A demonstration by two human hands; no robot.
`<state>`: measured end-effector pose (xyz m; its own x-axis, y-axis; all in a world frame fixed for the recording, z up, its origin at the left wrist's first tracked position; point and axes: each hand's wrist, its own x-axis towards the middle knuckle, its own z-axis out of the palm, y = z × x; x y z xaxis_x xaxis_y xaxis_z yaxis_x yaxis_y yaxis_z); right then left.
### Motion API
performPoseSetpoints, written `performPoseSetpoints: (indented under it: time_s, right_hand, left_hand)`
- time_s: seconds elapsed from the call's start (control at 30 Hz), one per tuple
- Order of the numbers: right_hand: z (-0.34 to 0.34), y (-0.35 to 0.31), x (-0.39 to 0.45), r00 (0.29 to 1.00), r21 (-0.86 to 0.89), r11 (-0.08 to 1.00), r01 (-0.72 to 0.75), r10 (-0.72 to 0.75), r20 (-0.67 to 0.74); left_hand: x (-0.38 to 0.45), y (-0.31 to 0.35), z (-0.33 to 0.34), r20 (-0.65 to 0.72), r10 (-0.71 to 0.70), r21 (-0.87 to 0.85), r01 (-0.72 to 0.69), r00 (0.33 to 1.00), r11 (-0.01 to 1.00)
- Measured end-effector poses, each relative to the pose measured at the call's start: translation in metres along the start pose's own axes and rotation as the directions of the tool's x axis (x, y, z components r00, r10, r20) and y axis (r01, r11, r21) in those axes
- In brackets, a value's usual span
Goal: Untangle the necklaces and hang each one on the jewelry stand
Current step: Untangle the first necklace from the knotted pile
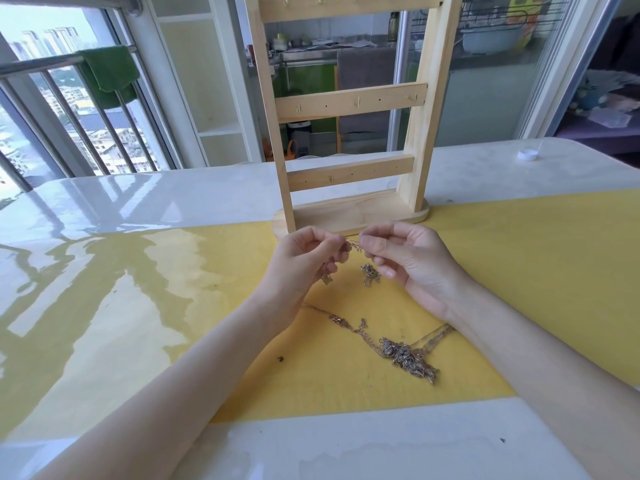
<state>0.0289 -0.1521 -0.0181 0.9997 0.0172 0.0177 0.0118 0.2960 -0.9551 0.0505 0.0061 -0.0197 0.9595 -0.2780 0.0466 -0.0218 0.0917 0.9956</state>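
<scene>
Nearest to me, well short of the jewelry stand [349, 109], the knotted heap of necklaces [408, 356] is lying on the yellow mat [519, 271], with thin strands trailing away from it toward the stand. I am leaving that bulk resting on the worktop [104, 209] so its weight is not pulling on the piece I am working.

Farther on, just in front of the stand's base, I am holding both hands raised side by side. My left hand [304, 261] is pinching one end of a short stretch of chain [353, 244] between thumb and forefinger, and my right hand [408, 261] is pinching the other end, so the links are stretched between my fingers where I can read the knot. Small clumps are dangling below each hand; whether they belong to one necklace or two I cannot quite tell, the links being so fine.

Beyond my hands the stand is waiting upright at the mat's far edge, its hooks bare as far as I am seeing, nothing hung yet.
</scene>
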Motion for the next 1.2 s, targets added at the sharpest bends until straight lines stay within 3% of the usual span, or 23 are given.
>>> performPoseSetpoints:
  time_s: [0.17, 0.33, 0.43, 0.67, 0.83, 1.03, 1.2]
  right_hand:
    - [-0.0011, 0.001, 0.0011, 0.995, -0.07, 0.996, -0.063, 0.068, 0.071]
    - [-0.0036, 0.0001, 0.0027, 0.987, -0.132, 0.982, -0.134, 0.144, 0.066]
    - [-0.0051, -0.0013, 0.0033, 0.989, -0.027, 0.989, -0.142, 0.143, 0.034]
    - [-0.0054, -0.0009, 0.0038, 0.995, 0.175, 0.979, -0.1, 0.102, -0.002]
    - [-0.0013, -0.0019, 0.0019, 0.996, 0.196, 0.977, -0.084, 0.09, -0.024]
    - [-0.0007, -0.0018, 0.001, 0.994, 0.115, 0.992, -0.057, 0.067, -0.085]
    - [0.0007, -0.0017, 0.0, 0.997, 0.006, 0.999, -0.038, 0.039, -0.071]
  left_hand:
    - [0.0022, 0.0011, -0.0013, 0.053, -0.037, -0.165, 0.046, 0.998, 0.985]
    - [0.0026, 0.001, -0.0036, 0.075, 0.09, 0.089, -0.097, 0.993, 0.991]
    - [0.0019, 0.0021, -0.0048, 0.108, 0.134, 0.212, -0.155, 0.985, 0.965]
    - [-0.0001, -0.0026, 0.003, 0.171, 0.087, 0.371, -0.146, 0.981, 0.917]
    - [-0.0008, -0.0002, 0.0025, 0.148, 0.06, 0.306, -0.104, 0.987, 0.946]
    - [-0.0013, 0.0028, -0.0022, 0.087, -0.056, 0.038, 0.052, 0.995, 0.998]
    - [0.0004, 0.0018, -0.0028, 0.047, -0.052, 0.043, 0.05, 0.998, 0.998]
